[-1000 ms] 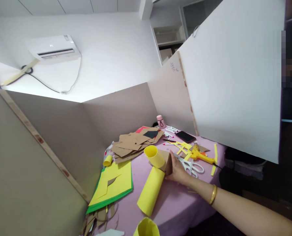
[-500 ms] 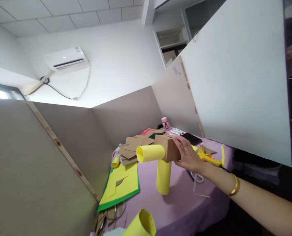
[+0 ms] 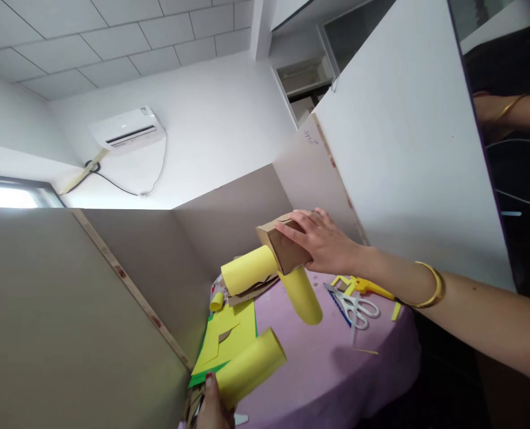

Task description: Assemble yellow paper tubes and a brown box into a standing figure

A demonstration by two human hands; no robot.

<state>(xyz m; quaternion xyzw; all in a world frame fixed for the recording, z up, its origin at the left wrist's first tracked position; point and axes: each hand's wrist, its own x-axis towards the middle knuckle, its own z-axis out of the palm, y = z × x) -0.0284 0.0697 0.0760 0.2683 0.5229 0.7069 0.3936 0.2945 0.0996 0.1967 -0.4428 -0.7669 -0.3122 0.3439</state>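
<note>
My right hand point(image 3: 327, 241) grips a brown cardboard box point(image 3: 289, 244) from its top and right side, holding it above the table. Two yellow paper tubes join the box: one tube point(image 3: 249, 269) points left, the other tube point(image 3: 301, 296) slants downward. At the bottom of the view my left hand point(image 3: 214, 405), only partly in frame, closes around a separate yellow paper tube point(image 3: 252, 364). That loose tube is tilted, its upper end toward the box and apart from it. Scissors point(image 3: 352, 305) with white handles lie below my right forearm.
A yellow glue gun point(image 3: 372, 288) lies at the table's right. Yellow and green sheets point(image 3: 229, 333) and a small yellow roll point(image 3: 217, 301) are at the left. Grey partitions point(image 3: 131, 250) enclose the purple-covered table point(image 3: 301, 369). Another person's arm point(image 3: 510, 113) shows at far right.
My right hand has lifted and tilted the box with its two tubes. My left hand has come into view, holding the loose tube, which has swung to point up and right.
</note>
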